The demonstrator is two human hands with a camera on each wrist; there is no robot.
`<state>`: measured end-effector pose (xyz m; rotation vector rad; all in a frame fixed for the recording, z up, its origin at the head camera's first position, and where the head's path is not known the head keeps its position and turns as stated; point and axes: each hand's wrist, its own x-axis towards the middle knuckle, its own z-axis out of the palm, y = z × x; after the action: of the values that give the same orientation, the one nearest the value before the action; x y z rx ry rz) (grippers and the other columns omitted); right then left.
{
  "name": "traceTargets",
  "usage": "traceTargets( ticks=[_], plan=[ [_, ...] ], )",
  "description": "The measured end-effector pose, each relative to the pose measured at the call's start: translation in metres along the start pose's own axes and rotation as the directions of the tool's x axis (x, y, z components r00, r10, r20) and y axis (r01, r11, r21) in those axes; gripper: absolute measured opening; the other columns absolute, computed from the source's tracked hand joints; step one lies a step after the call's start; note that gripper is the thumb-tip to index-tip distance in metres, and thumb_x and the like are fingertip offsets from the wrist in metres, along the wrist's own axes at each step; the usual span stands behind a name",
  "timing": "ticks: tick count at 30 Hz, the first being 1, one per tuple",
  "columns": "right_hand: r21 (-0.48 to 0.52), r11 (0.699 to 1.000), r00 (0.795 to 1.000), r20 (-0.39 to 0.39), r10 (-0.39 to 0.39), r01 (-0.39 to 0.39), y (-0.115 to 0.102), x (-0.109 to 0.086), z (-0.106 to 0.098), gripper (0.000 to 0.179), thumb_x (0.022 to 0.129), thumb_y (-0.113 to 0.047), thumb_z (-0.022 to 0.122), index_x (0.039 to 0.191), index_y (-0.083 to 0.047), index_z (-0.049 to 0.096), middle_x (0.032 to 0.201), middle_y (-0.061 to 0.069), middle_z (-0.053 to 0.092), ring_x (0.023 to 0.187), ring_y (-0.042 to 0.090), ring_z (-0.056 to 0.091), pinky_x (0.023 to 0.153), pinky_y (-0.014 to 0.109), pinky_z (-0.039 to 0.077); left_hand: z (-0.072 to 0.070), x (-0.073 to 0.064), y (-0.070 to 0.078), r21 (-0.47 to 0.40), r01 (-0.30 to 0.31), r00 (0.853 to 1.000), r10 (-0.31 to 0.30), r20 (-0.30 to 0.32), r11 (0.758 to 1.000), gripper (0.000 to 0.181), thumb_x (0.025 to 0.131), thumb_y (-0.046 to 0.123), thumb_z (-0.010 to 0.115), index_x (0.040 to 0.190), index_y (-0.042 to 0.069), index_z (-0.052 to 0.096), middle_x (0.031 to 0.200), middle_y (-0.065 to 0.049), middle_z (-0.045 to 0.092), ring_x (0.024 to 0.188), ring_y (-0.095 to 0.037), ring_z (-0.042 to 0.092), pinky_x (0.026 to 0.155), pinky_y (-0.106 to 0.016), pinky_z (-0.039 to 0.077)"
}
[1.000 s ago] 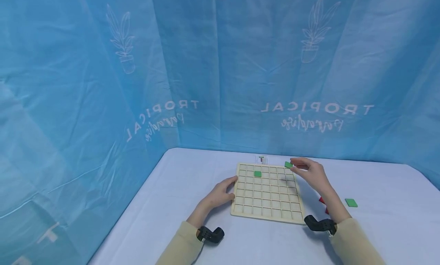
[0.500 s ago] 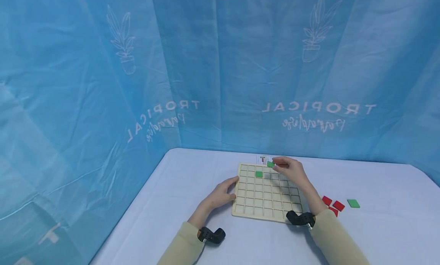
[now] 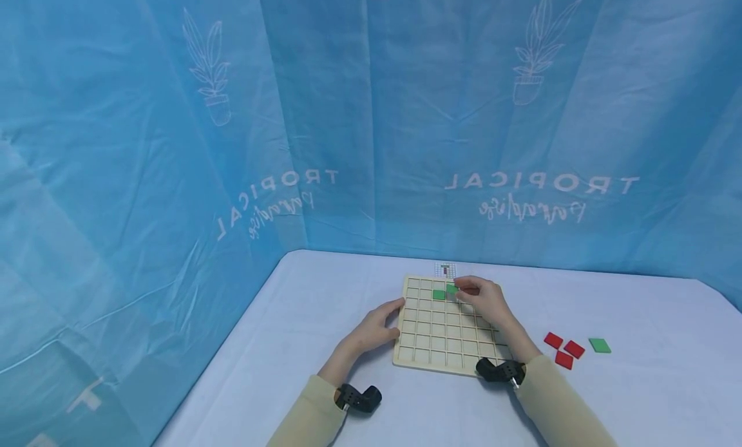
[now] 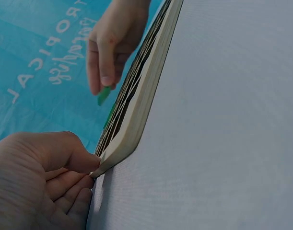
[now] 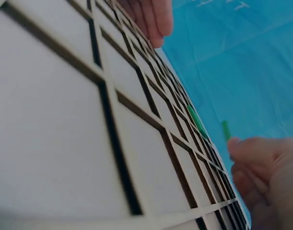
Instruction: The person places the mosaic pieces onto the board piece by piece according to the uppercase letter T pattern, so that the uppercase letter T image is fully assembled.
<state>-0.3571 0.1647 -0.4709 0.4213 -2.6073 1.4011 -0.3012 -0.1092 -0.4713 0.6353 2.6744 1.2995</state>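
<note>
A pale wooden grid board (image 3: 429, 344) lies on the white table. My left hand (image 3: 372, 328) rests against its left edge, thumb and fingers spread apart along the rim; in the left wrist view the thumb touches the rim near a corner. One green square tile (image 3: 438, 295) sits in a cell of the board's second row. Just right of it, my right hand (image 3: 485, 302) pinches another green tile (image 3: 451, 288) between thumb and fingertips. The right wrist view shows this held tile (image 5: 226, 129) tilted above the board, apart from the grid.
Several loose tiles lie right of the board: red tiles (image 3: 564, 359) in a cluster and a green one (image 3: 599, 345) beside them. Behind the board's far edge lies a small card (image 3: 445, 270) printed with a coloured grid. Blue curtains (image 3: 371, 144) enclose the table.
My right hand has carried the green tile leftward over the board, then lowered it beside the placed green tile. The red tiles came into full view. My left hand stays at the board's edge.
</note>
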Motion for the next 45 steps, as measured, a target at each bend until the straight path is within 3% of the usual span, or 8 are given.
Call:
traceTargets(
  ticks=[7, 21, 26, 29, 34, 39, 42, 45],
  plan=[
    [-0.104, 0.995, 1.000, -0.020, -0.011, 0.009, 0.005, -0.001, 0.006, 0.032, 0.084, -0.008, 0.069, 0.116, -0.003, 0.065, 0.104, 0.010, 0.067, 0.093, 0.025, 0.064, 0.082, 0.039, 0.054, 0.001, 0.002, 0.000, 0.009, 0.008, 1.000, -0.008, -0.001, 1.000, 0.069, 0.080, -0.001, 0.058, 0.145, 0.001, 0.034, 0.147, -0.011, 0.037, 0.136, -0.025, 0.031, 0.111, -0.040, 0.028],
    [-0.170, 0.982, 0.996, 0.001, -0.085, 0.084, 0.004, -0.002, 0.006, 0.033, 0.083, -0.010, 0.072, 0.114, -0.002, 0.066, 0.107, 0.012, 0.067, 0.096, 0.026, 0.064, 0.083, 0.040, 0.054, 0.000, 0.002, 0.001, 0.002, 0.001, 1.000, -0.001, 0.001, 1.000, 0.068, 0.080, -0.001, 0.059, 0.144, 0.000, 0.034, 0.147, -0.011, 0.037, 0.136, -0.025, 0.031, 0.111, -0.040, 0.028],
    [-0.017, 1.000, 1.000, -0.027, -0.005, 0.004, -0.003, 0.000, 0.001, 0.036, 0.087, -0.015, 0.068, 0.120, -0.002, 0.063, 0.112, 0.014, 0.065, 0.100, 0.027, 0.062, 0.085, 0.040, 0.053, 0.000, 0.002, 0.001, -0.008, 0.005, 1.000, -0.005, 0.000, 1.000, 0.069, 0.080, 0.000, 0.058, 0.144, 0.000, 0.034, 0.147, -0.011, 0.036, 0.136, -0.025, 0.031, 0.111, -0.039, 0.028],
    [0.112, 0.993, 0.999, -0.037, 0.034, -0.030, -0.010, 0.000, -0.005, 0.038, 0.089, -0.018, 0.066, 0.124, -0.003, 0.061, 0.117, 0.015, 0.063, 0.104, 0.028, 0.060, 0.087, 0.039, 0.052, 0.000, 0.002, 0.002, -0.007, 0.003, 1.000, -0.003, 0.001, 1.000, 0.069, 0.080, -0.001, 0.058, 0.144, 0.000, 0.034, 0.147, -0.011, 0.037, 0.136, -0.024, 0.032, 0.111, -0.038, 0.028],
    [0.213, 0.977, 1.000, -0.013, 0.027, -0.024, -0.024, -0.005, -0.021, 0.044, 0.088, -0.025, 0.067, 0.127, -0.005, 0.059, 0.123, 0.014, 0.060, 0.110, 0.025, 0.057, 0.087, 0.028, 0.052, 0.001, 0.001, 0.001, -0.003, 0.000, 1.000, 0.000, 0.002, 1.000, 0.069, 0.080, -0.001, 0.059, 0.144, 0.000, 0.034, 0.147, -0.012, 0.037, 0.136, -0.025, 0.032, 0.111, -0.038, 0.028],
    [0.244, 0.970, 1.000, 0.005, -0.014, 0.012, -0.033, -0.020, -0.053, 0.052, 0.089, -0.030, 0.065, 0.131, -0.004, 0.054, 0.128, 0.018, 0.055, 0.113, 0.025, 0.055, 0.085, 0.021, 0.051, 0.001, 0.001, 0.001, 0.000, 0.001, 1.000, -0.001, 0.006, 1.000, 0.069, 0.079, -0.001, 0.058, 0.144, 0.000, 0.034, 0.147, -0.012, 0.036, 0.136, -0.025, 0.032, 0.111, -0.038, 0.028],
    [0.180, 0.983, 1.000, -0.009, -0.026, 0.028, -0.032, -0.034, -0.075, 0.052, 0.089, -0.033, 0.064, 0.132, -0.006, 0.054, 0.128, 0.017, 0.056, 0.113, 0.025, 0.055, 0.085, 0.018, 0.050, 0.000, 0.001, -0.001, 0.004, 0.003, 1.000, -0.003, 0.012, 1.000, 0.069, 0.080, -0.001, 0.058, 0.145, 0.000, 0.033, 0.148, -0.012, 0.036, 0.136, -0.025, 0.031, 0.111, -0.038, 0.028],
    [0.103, 0.994, 0.999, -0.048, -0.021, 0.026, -0.025, -0.052, -0.094, 0.050, 0.089, -0.033, 0.064, 0.131, -0.007, 0.055, 0.126, 0.013, 0.058, 0.109, 0.017, 0.058, 0.082, 0.014, 0.050, -0.002, 0.000, -0.001, 0.004, 0.000, 1.000, 0.000, 0.009, 1.000, 0.068, 0.081, -0.001, 0.057, 0.145, 0.000, 0.033, 0.148, -0.013, 0.035, 0.136, -0.026, 0.031, 0.111, -0.039, 0.028]
  ],
)
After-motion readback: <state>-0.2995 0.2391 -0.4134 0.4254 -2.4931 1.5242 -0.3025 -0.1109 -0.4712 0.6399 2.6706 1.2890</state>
